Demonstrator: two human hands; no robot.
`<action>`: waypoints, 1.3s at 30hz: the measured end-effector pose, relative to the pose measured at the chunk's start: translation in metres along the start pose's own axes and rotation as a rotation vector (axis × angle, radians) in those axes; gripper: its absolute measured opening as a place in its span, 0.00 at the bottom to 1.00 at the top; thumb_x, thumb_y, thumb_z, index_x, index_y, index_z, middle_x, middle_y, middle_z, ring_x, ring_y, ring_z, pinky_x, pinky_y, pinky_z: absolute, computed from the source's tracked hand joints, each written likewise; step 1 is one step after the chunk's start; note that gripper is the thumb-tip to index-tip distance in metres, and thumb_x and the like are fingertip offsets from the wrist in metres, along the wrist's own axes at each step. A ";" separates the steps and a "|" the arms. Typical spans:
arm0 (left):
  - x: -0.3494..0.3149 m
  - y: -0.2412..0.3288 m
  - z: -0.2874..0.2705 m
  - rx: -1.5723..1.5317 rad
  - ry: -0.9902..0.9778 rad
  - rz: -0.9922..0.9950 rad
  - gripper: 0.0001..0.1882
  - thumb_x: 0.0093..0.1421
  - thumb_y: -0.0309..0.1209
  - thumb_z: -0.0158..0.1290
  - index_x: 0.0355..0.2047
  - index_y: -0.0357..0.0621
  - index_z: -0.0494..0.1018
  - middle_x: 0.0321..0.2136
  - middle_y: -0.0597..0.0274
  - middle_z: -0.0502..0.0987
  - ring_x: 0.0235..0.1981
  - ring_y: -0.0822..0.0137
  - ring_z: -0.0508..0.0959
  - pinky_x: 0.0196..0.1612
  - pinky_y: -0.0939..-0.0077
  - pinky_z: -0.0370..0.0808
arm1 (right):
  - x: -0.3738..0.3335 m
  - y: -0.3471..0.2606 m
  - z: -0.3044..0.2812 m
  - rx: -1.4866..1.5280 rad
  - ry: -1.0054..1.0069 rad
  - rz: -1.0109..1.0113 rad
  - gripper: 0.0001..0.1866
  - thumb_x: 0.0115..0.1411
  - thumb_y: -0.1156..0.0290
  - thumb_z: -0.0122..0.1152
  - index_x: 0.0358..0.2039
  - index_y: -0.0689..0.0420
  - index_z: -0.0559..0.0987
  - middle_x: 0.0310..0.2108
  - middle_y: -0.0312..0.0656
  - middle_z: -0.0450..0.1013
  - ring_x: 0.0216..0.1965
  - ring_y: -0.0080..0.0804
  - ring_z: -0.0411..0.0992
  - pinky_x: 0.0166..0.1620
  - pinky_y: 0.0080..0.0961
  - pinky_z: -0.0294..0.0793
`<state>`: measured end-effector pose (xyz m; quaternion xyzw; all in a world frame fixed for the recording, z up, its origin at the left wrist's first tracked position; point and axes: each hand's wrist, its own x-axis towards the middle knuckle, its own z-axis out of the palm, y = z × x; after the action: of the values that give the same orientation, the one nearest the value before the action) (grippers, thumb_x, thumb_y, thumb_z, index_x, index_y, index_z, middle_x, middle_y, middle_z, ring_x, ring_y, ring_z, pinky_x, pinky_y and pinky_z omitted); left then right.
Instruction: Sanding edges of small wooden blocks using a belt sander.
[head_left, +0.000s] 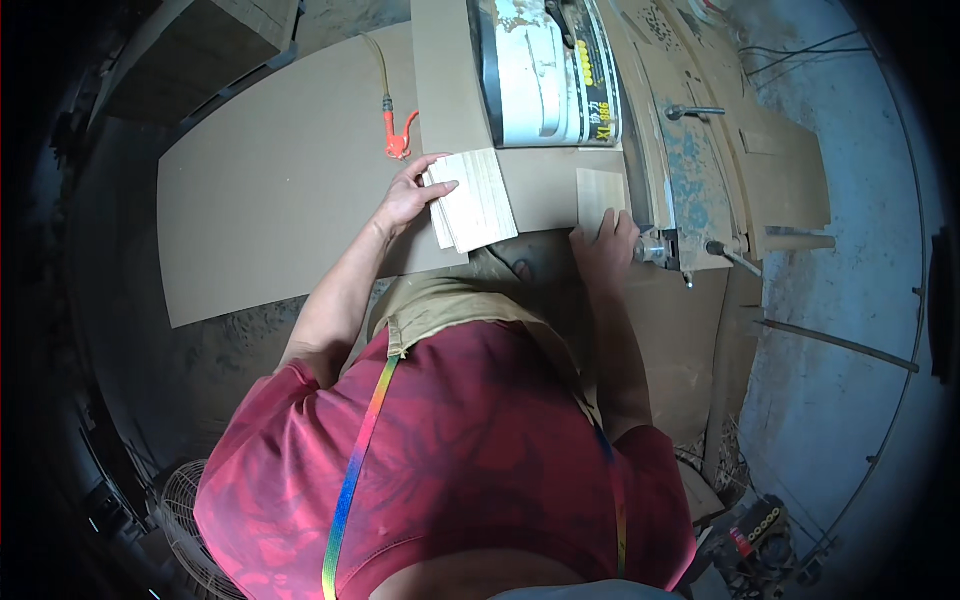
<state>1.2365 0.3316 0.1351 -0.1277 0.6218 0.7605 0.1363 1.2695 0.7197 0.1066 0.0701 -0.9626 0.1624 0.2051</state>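
Observation:
My left hand (405,203) is closed on a small stack of thin, pale wooden boards (475,205), thumb on top and fingers along the far left edge. The boards overlap unevenly, the lower ones showing at the left. Over to the right, my right hand (607,250) has its fingertips over the near end of another pale wooden board (600,185), which lies flat beside the machine. The fingers are bent on this board; its near end is hidden under them.
A white tub (545,80) with a dark tool in it stands beyond the boards. An orange air blow gun (398,138) on a hose lies on the brown sheet (270,170). At right is a machine (697,150) with metal handles. A wire-guarded fan (190,510) sits lower left.

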 end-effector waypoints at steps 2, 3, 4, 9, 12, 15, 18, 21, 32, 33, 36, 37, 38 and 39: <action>-0.001 -0.001 0.003 -0.011 0.053 -0.052 0.29 0.65 0.18 0.65 0.66 0.42 0.75 0.51 0.54 0.82 0.46 0.64 0.86 0.52 0.73 0.86 | 0.012 0.005 0.016 -0.038 0.034 -0.031 0.32 0.55 0.67 0.73 0.59 0.67 0.79 0.60 0.62 0.72 0.55 0.63 0.73 0.57 0.51 0.79; 0.001 0.001 0.005 -0.016 0.081 -0.066 0.29 0.65 0.18 0.65 0.66 0.42 0.74 0.51 0.54 0.82 0.45 0.64 0.86 0.52 0.73 0.87 | 0.025 0.007 0.028 -0.050 0.050 -0.063 0.31 0.56 0.67 0.72 0.59 0.68 0.79 0.60 0.62 0.72 0.55 0.63 0.73 0.57 0.51 0.79; 0.000 0.002 0.007 -0.032 0.078 -0.103 0.29 0.65 0.18 0.65 0.66 0.39 0.73 0.52 0.53 0.82 0.44 0.63 0.86 0.50 0.72 0.88 | 0.031 0.008 0.036 -0.082 0.051 -0.070 0.29 0.57 0.69 0.70 0.59 0.69 0.79 0.60 0.63 0.72 0.56 0.63 0.73 0.59 0.51 0.78; 0.001 0.006 0.015 0.158 0.234 -0.022 0.30 0.64 0.29 0.70 0.66 0.40 0.75 0.57 0.50 0.78 0.61 0.55 0.79 0.68 0.62 0.77 | 0.089 -0.004 0.070 -0.046 0.162 -0.128 0.25 0.65 0.72 0.64 0.60 0.70 0.79 0.55 0.63 0.75 0.57 0.64 0.72 0.63 0.53 0.76; 0.004 -0.005 0.015 0.246 0.213 0.088 0.28 0.63 0.33 0.73 0.62 0.44 0.79 0.57 0.50 0.77 0.61 0.54 0.78 0.68 0.61 0.76 | 0.095 -0.037 0.064 0.147 0.101 0.026 0.26 0.65 0.69 0.67 0.61 0.70 0.79 0.58 0.65 0.73 0.57 0.66 0.72 0.61 0.54 0.76; 0.014 -0.015 0.012 0.291 0.215 0.148 0.27 0.62 0.36 0.74 0.59 0.46 0.82 0.57 0.51 0.77 0.61 0.54 0.77 0.67 0.60 0.75 | 0.072 -0.096 0.048 0.400 -0.266 -0.007 0.34 0.62 0.62 0.72 0.63 0.71 0.77 0.64 0.69 0.68 0.59 0.68 0.71 0.61 0.56 0.77; 0.018 -0.025 0.012 0.339 0.245 0.158 0.25 0.60 0.39 0.76 0.56 0.49 0.84 0.55 0.53 0.77 0.61 0.53 0.77 0.67 0.59 0.75 | 0.037 -0.157 0.038 0.367 -0.284 -0.153 0.40 0.57 0.58 0.76 0.65 0.69 0.76 0.67 0.70 0.65 0.58 0.70 0.71 0.61 0.56 0.76; 0.017 -0.027 0.012 0.378 0.292 0.189 0.25 0.59 0.39 0.76 0.56 0.50 0.84 0.55 0.53 0.78 0.59 0.54 0.77 0.67 0.61 0.75 | 0.019 -0.155 0.019 0.339 -0.254 -0.079 0.41 0.56 0.59 0.77 0.65 0.68 0.75 0.67 0.71 0.65 0.58 0.72 0.71 0.61 0.57 0.76; 0.014 -0.005 -0.006 0.008 -0.043 -0.031 0.27 0.66 0.19 0.65 0.64 0.41 0.77 0.49 0.55 0.83 0.45 0.65 0.84 0.49 0.76 0.84 | 0.003 0.002 0.018 0.052 -0.117 0.152 0.36 0.55 0.64 0.75 0.63 0.64 0.77 0.64 0.60 0.70 0.61 0.67 0.71 0.63 0.54 0.76; 0.013 -0.002 -0.003 0.023 -0.029 0.006 0.26 0.66 0.19 0.65 0.64 0.40 0.77 0.48 0.56 0.83 0.45 0.67 0.84 0.48 0.78 0.84 | 0.007 0.006 0.022 0.036 -0.043 0.062 0.34 0.57 0.65 0.74 0.62 0.65 0.77 0.63 0.60 0.71 0.61 0.66 0.71 0.63 0.54 0.76; 0.013 0.003 0.004 0.018 -0.001 -0.012 0.26 0.66 0.19 0.66 0.64 0.40 0.77 0.48 0.57 0.83 0.44 0.67 0.83 0.49 0.78 0.84 | 0.026 0.014 0.036 0.011 -0.026 -0.015 0.32 0.58 0.67 0.73 0.62 0.65 0.77 0.62 0.60 0.71 0.60 0.66 0.72 0.63 0.54 0.76; 0.012 0.004 0.004 0.013 0.014 -0.021 0.26 0.66 0.20 0.66 0.64 0.39 0.77 0.48 0.57 0.83 0.44 0.67 0.83 0.49 0.78 0.84 | 0.033 0.014 0.040 0.004 -0.014 -0.068 0.31 0.59 0.67 0.73 0.61 0.65 0.77 0.62 0.60 0.71 0.59 0.65 0.72 0.63 0.54 0.76; 0.011 0.004 0.004 0.021 0.043 -0.076 0.26 0.66 0.20 0.66 0.64 0.39 0.77 0.47 0.57 0.83 0.44 0.68 0.83 0.49 0.77 0.84 | 0.044 0.016 0.046 0.017 0.064 -0.146 0.31 0.59 0.67 0.72 0.61 0.65 0.77 0.62 0.60 0.72 0.59 0.65 0.72 0.62 0.54 0.76; 0.009 0.004 0.003 0.002 0.047 -0.027 0.26 0.66 0.20 0.66 0.64 0.39 0.77 0.47 0.57 0.83 0.44 0.68 0.83 0.49 0.77 0.84 | 0.054 0.017 0.050 0.006 -0.007 -0.138 0.30 0.60 0.68 0.72 0.61 0.66 0.77 0.61 0.60 0.72 0.59 0.65 0.72 0.62 0.54 0.76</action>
<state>1.2266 0.3345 0.1361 -0.1536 0.6238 0.7549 0.1320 1.1991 0.7147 0.0811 0.1374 -0.9557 0.1507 0.2122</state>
